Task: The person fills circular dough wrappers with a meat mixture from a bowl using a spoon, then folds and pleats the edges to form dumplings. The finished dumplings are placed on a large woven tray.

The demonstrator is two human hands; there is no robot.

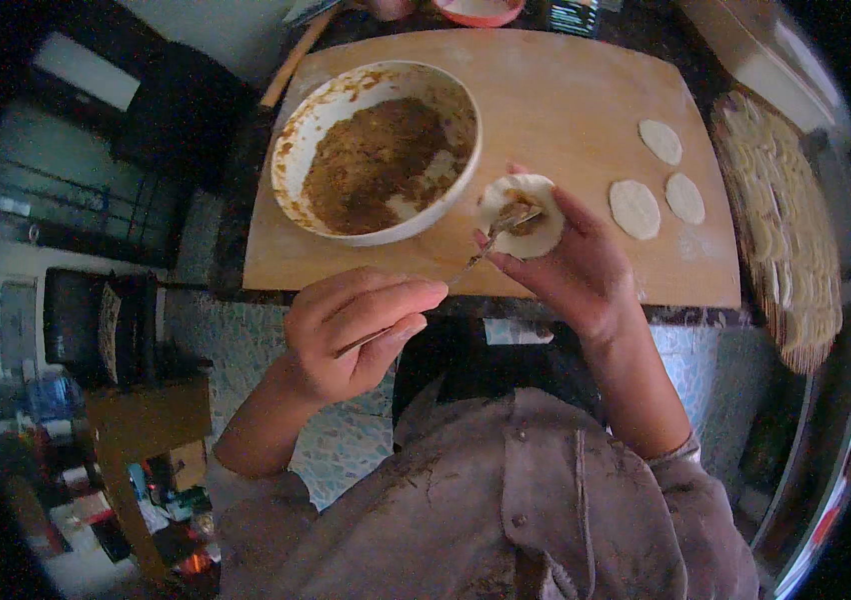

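Observation:
My left hand [358, 330] grips the handle of a metal spoon [475, 259]. The spoon's tip lies on brown filling [524, 222] in the middle of a round dough wrapper [542, 241]. That wrapper rests in my right hand [583, 262], its fingers and thumb around the edge. A white bowl [365, 238] with a large amount of brown filling stands on the wooden board [545, 97], beyond my left hand. Several flat dough wrappers [634, 209] lie on the board to the right of my right hand.
At the right, a long mat [778, 225] holds rows of pale filled dumplings. A wooden stick [298, 60] lies by the board's left rear edge. A red-rimmed bowl [479, 15] stands behind the board. The board's near edge runs just beyond my body.

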